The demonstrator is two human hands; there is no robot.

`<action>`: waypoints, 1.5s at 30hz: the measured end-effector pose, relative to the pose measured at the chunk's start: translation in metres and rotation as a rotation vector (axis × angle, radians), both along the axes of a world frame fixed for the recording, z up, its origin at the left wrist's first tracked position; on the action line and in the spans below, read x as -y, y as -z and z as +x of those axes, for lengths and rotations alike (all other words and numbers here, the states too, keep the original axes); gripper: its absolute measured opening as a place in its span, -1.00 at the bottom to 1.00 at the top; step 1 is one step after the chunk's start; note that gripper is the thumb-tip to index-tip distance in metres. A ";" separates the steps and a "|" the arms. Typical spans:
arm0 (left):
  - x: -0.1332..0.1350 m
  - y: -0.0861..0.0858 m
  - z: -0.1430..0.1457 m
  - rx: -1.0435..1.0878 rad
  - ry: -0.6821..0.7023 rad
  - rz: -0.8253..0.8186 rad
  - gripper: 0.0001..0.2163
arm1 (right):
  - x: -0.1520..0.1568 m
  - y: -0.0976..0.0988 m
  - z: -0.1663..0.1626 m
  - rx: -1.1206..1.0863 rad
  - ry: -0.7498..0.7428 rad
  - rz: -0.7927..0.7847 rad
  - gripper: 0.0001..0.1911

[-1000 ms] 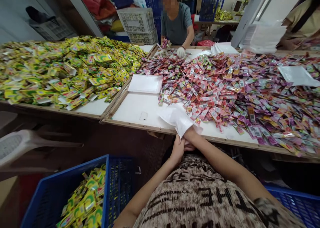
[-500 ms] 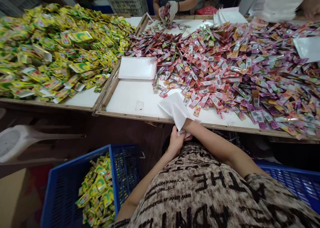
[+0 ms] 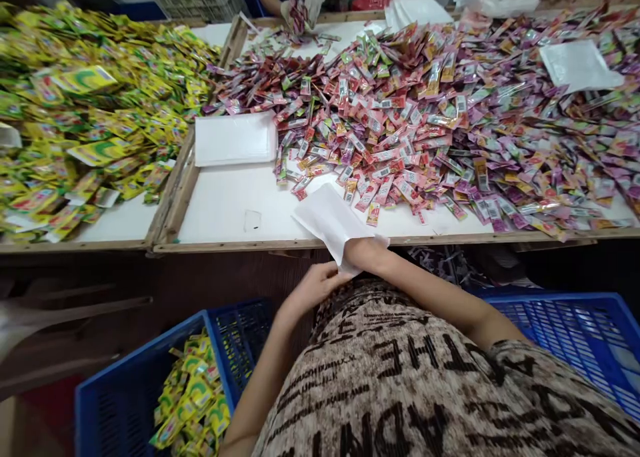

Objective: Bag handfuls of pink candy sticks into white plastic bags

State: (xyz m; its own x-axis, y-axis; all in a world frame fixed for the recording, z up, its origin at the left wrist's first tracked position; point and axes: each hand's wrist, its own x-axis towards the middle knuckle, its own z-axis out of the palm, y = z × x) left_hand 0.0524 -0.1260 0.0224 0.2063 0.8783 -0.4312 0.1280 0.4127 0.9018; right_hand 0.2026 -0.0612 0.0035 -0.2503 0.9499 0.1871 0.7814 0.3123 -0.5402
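Observation:
A thin white plastic bag [image 3: 327, 220] lies tilted across the table's front edge, its mouth toward me. My right hand [image 3: 364, 254] reaches into that mouth; the bag hides its fingers, so their pose does not show. My left hand [image 3: 315, 285] is below the table edge, its thumb and fingers closed on the near lip of the bag. Just beyond the bag spreads a large heap of small pink, red and purple sachets [image 3: 395, 150] with barcodes. To the left, a neat stack of white bags [image 3: 235, 140] rests on the white tabletop [image 3: 215, 203].
A wooden rail [image 3: 175, 197] divides off a pile of yellow-green packets [image 3: 100, 123]. A blue crate [image 3: 145, 357] with yellow packets stands lower left, another blue crate [image 3: 565, 310] lower right. Across the table, a person's gloved hand [image 3: 315, 0] is beside sachets. A loose white bag [image 3: 577, 67] tops the heap.
My view has shifted to the right. My right hand has gone into the bag's mouth, which is now spread wider. My left hand has moved from beneath the bag to its left lip.

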 end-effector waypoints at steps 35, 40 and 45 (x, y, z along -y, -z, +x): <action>-0.021 0.063 0.003 -0.830 0.234 1.080 -0.56 | 0.034 -0.029 0.114 -0.520 -0.520 -0.269 -0.86; -0.026 0.068 0.012 -0.867 0.175 1.096 -0.62 | 0.068 0.024 0.232 -0.362 0.339 -0.439 -0.93; -0.023 0.063 0.023 -0.822 0.237 1.188 -0.61 | 0.071 0.089 0.266 -0.100 0.528 -0.695 -0.95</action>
State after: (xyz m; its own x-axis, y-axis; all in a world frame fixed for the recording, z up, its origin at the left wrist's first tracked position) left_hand 0.0753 -0.1032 -0.0410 0.4520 0.7750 0.4417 0.7211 -0.6089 0.3305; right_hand 0.4688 -0.1326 -0.0853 0.2407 0.8440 -0.4793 0.6697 -0.5019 -0.5474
